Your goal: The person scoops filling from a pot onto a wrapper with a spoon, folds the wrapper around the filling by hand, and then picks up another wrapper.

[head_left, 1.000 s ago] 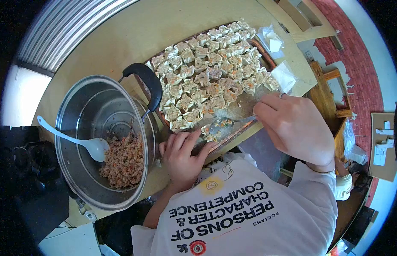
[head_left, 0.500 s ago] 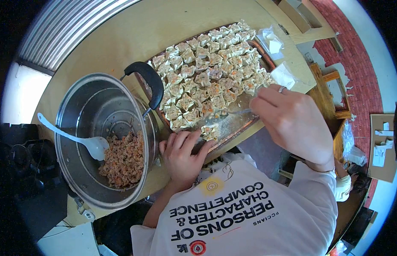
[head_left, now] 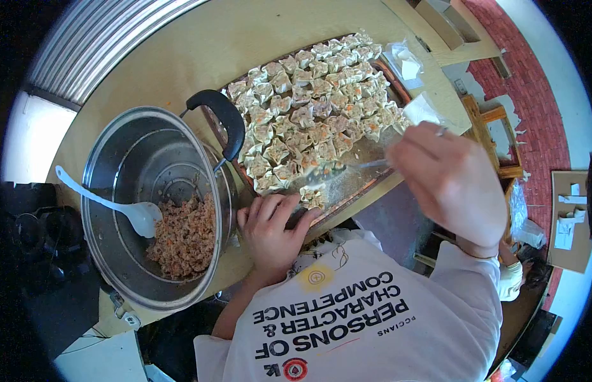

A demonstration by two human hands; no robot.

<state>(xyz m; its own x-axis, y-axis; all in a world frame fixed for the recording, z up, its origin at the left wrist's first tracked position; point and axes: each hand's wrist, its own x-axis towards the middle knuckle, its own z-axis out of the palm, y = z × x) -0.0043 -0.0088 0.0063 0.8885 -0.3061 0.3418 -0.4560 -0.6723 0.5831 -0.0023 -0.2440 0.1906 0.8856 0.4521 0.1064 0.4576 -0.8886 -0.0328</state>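
Note:
My right hand (head_left: 449,181) is closed around the handle of a metal spoon (head_left: 372,163). The spoon's bowl is smeared by motion and hovers over the tray's near side, above a single dumpling. That open-topped dumpling (head_left: 313,196) sits apart from the others, close to the tray's near edge. Beside it, my left hand (head_left: 270,235) rests at the tray's near left corner, fingers bent but apart, thumb close to the dumpling. Rows of similar dumplings (head_left: 302,118), with orange bits in the filling, cover most of the dark-rimmed tray (head_left: 372,169), whose bare part looks dusted with flour.
Left of the tray stands a large metal pot (head_left: 127,153) with a black handle (head_left: 221,121). Inside are minced filling (head_left: 187,245) and a white ladle (head_left: 140,218). Plastic packets (head_left: 404,63) lie at the tray's right. Another person (head_left: 511,274) is at the far right.
My right hand has moved to the right and slightly away from the tray, and the spoon has shifted with it. My left hand and the dumplings have stayed in place.

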